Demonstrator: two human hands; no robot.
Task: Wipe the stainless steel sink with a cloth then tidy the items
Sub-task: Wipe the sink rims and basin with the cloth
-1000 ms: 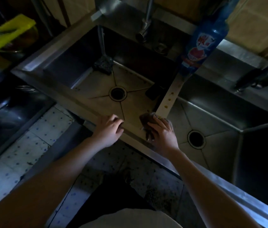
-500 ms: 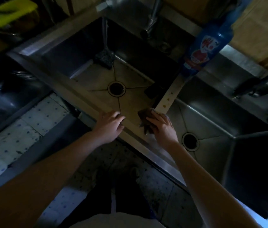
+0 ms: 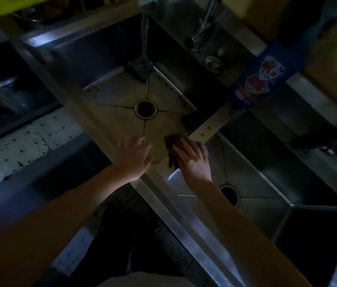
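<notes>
A double stainless steel sink [image 3: 202, 129] fills the view, with a left basin, a right basin and a narrow divider between them. My right hand [image 3: 194, 160] presses a dark brown cloth [image 3: 175, 141] onto the near end of the divider, where it meets the front rim. My left hand [image 3: 134, 156] rests on the front rim beside the left basin, fingers spread and holding nothing. A dark scrubbing pad [image 3: 139, 67] lies in the far corner of the left basin. A flat black object [image 3: 193, 120] lies in the same basin against the divider.
A blue detergent bottle [image 3: 260, 77] stands on the back ledge at the far end of the divider. A tap [image 3: 201, 23] hangs over the left basin. A dark handle [image 3: 333, 139] lies at the right. A yellow object [image 3: 20, 5] and pots sit on the left counter.
The view has shifted. My right hand with the cloth stays at the near end of the divider, having slid slightly. My left hand has opened its fingers on the front rim.
</notes>
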